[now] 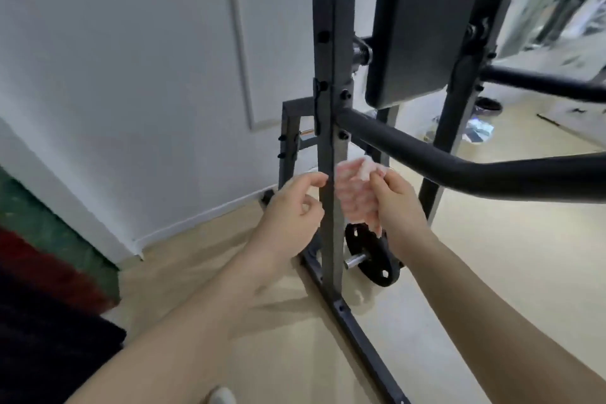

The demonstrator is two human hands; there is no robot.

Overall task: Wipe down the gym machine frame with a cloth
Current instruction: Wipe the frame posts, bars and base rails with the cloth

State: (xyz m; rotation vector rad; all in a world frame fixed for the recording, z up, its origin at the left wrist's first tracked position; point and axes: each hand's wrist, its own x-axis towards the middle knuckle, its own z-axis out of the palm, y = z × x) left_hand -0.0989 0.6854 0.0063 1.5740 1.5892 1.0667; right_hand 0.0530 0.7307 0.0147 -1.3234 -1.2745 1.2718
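Frame upright (333, 141), dark square steel post, stands mid-scene, bolted to a base rail (354, 321) on the floor. Cloth (355, 197), pinkish and bunched, sits flat against the post's right face, just below the padded arm bar (459, 164). Right hand (396, 203) has fingers curled on the cloth, pressing it to the metal; judged mid-wipe on the lower post. Left hand (292, 207) is on the opposite side, fingers loosely curled, fingertips at the post's left edge, nothing held; probably bracing so the post doesn't shift under pressure. Whether it actually touches: can't tell, motion blur. Back pad (426, 20) hangs above, far right. Weight plate (373, 259) on a chrome stub sits behind the post near the floor. No containers visible. Rug (49, 272), dark red and green, near left; white wall (131, 75) behind.
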